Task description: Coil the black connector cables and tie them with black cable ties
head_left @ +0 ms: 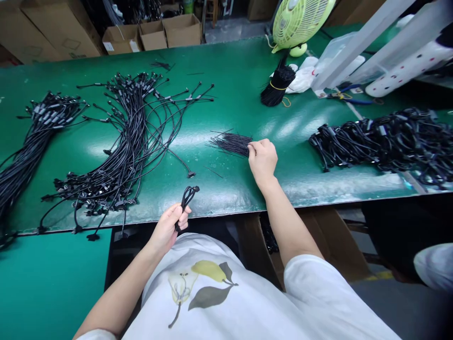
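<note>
My left hand (173, 221) is closed around a black cable (188, 196) folded into a small loop, held just off the table's front edge. Out over the table, my right hand (263, 158) pinches at the right end of a loose pile of thin black twist ties (231, 143). Its fingertips hide how many it grips. One loose tie (213, 171) lies nearer the front edge. To the left spreads a bunch of unfolded black cables (132, 123) with connectors at both ends, some hanging over the edge.
Another cable bunch (42, 127) lies at far left. Looped, bundled cables (382, 139) are heaped at right. A banded bundle of black ties (278, 87) stands near a green fan (300, 21). Blue-handled pliers (354, 99) lie by a metal post (361, 45). Cardboard boxes (182, 32) sit beyond the green table (198, 118).
</note>
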`<state>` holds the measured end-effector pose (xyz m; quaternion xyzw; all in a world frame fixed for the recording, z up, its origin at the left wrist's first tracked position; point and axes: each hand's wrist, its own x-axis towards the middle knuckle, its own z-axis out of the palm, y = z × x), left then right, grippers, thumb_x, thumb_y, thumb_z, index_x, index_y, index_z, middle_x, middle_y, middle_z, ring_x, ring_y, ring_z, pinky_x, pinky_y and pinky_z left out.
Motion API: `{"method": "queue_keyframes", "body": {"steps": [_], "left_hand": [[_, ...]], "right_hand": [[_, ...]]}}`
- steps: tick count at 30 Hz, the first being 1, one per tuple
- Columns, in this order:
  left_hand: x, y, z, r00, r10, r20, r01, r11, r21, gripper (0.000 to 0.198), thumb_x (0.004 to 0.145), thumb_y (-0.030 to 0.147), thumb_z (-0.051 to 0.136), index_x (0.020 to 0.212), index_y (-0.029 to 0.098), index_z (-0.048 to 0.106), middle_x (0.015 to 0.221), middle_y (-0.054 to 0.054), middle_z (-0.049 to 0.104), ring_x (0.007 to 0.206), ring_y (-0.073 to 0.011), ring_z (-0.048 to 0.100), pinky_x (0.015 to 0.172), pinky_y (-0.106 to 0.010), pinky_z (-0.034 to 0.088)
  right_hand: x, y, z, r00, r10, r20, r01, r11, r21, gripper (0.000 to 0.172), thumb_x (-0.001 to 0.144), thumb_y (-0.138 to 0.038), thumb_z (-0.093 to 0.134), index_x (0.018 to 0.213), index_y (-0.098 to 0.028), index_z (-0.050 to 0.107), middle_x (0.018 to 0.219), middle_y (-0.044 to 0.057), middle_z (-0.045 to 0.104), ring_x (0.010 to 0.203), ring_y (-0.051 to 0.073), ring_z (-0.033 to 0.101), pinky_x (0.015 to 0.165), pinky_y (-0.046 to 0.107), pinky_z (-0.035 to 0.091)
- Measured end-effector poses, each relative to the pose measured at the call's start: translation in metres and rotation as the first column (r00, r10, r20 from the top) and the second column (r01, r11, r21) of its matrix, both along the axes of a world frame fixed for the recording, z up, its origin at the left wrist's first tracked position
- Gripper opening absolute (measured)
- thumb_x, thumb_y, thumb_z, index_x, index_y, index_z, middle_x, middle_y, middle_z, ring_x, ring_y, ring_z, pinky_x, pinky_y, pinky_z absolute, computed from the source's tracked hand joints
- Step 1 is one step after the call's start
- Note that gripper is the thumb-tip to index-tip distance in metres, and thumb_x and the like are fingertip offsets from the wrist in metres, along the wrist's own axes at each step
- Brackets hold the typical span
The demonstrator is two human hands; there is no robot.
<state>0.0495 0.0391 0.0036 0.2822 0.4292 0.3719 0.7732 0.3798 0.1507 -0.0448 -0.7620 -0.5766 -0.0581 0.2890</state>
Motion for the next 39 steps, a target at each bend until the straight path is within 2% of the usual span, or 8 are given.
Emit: {"method": "queue_keyframes", "body": {"steps": [5,10,15,19,22,29,33,39], "left_hand": [[0.001,0.0,-0.001,0.999,0.033,0.043,-0.033,0.999,-0.014,0.035,0.079,0.043,0.072,0.096,0.013,0.063,0.059,0.006,0.035,0.051,-0.0048,0.029,0.048,-0.017,0.025],[0.007,0.003,-0.002,0.996,0.065,0.058,-0.067,0.998,0.022,0.043,0.079,0.044,0.071,0.109,0.014,0.062,0.06,0.007,0.036,0.05,-0.0058,0.029,0.048,-0.018,0.025],[-0.004,0.004,-0.003,0.95,0.098,-0.297,-0.007,0.956,0.293,0.036,0.085,0.042,0.061,0.11,0.016,0.067,0.067,0.001,0.052,0.059,-0.0109,0.044,0.059,-0.023,0.038],[-0.019,0.005,-0.002,0.813,0.1,-0.574,0.179,0.895,0.409,0.027,0.088,0.034,0.056,0.105,0.018,0.07,0.083,-0.004,0.066,0.081,-0.0187,0.058,0.079,-0.029,0.043],[-0.029,0.005,-0.004,0.82,0.011,-0.572,0.233,0.907,0.351,0.023,0.087,0.034,0.055,0.09,0.016,0.069,0.066,0.0,0.058,0.065,-0.0153,0.052,0.066,-0.026,0.039],[-0.045,-0.003,-0.006,0.937,-0.139,-0.321,0.207,0.96,0.189,0.027,0.08,0.04,0.059,0.069,0.016,0.053,0.054,0.006,0.038,0.051,-0.0071,0.029,0.051,-0.023,0.02],[-0.049,-0.007,-0.007,0.939,-0.165,-0.302,0.212,0.968,0.132,0.023,0.076,0.035,0.056,0.064,0.017,0.047,0.051,0.007,0.038,0.049,-0.0071,0.031,0.05,-0.023,0.021],[-0.049,-0.014,-0.009,0.949,-0.157,-0.273,0.192,0.976,0.104,0.018,0.077,0.029,0.053,0.064,0.017,0.05,0.053,0.007,0.037,0.05,-0.0074,0.032,0.051,-0.023,0.026]], "right_hand": [[-0.057,-0.033,0.014,0.922,0.213,-0.323,-0.209,0.977,0.049,0.023,0.09,-0.032,0.05,0.088,-0.019,0.068,0.085,0.007,0.061,0.079,0.021,0.055,0.078,0.034,0.043],[-0.153,-0.098,0.022,0.537,0.544,-0.645,-0.676,0.735,0.057,0.021,0.092,-0.035,0.053,0.086,-0.022,0.067,0.076,0.002,0.056,0.067,0.015,0.053,0.065,0.029,0.043],[-0.177,-0.11,0.032,0.595,0.766,-0.243,-0.793,0.608,-0.025,0.028,0.097,-0.026,0.038,0.092,-0.018,0.065,0.081,0.009,0.06,0.076,0.02,0.054,0.072,0.036,0.041],[-0.171,-0.092,0.05,0.258,0.965,0.05,-0.964,0.261,-0.059,0.033,0.097,-0.013,0.031,0.109,-0.016,0.062,0.114,0.012,0.064,0.109,0.024,0.055,0.087,0.04,0.043],[-0.173,-0.085,0.063,0.11,0.988,0.105,-0.984,0.123,-0.127,0.035,0.097,-0.011,0.03,0.111,-0.015,0.061,0.119,0.013,0.063,0.109,0.024,0.056,0.086,0.04,0.044],[-0.19,-0.083,0.085,-0.037,0.964,0.263,-0.975,0.023,-0.221,0.026,0.095,-0.009,0.037,0.101,-0.016,0.061,0.094,0.01,0.064,0.081,0.018,0.055,0.069,0.033,0.04],[-0.202,-0.088,0.091,-0.165,0.794,0.585,-0.913,0.102,-0.396,0.024,0.093,-0.005,0.039,0.089,-0.013,0.061,0.076,0.007,0.056,0.069,0.018,0.046,0.06,0.033,0.031],[-0.212,-0.101,0.085,-0.239,0.697,0.676,-0.849,0.188,-0.494,0.027,0.082,-0.001,0.04,0.069,-0.015,0.059,0.064,0.006,0.046,0.059,0.019,0.037,0.055,0.034,0.02]]}}
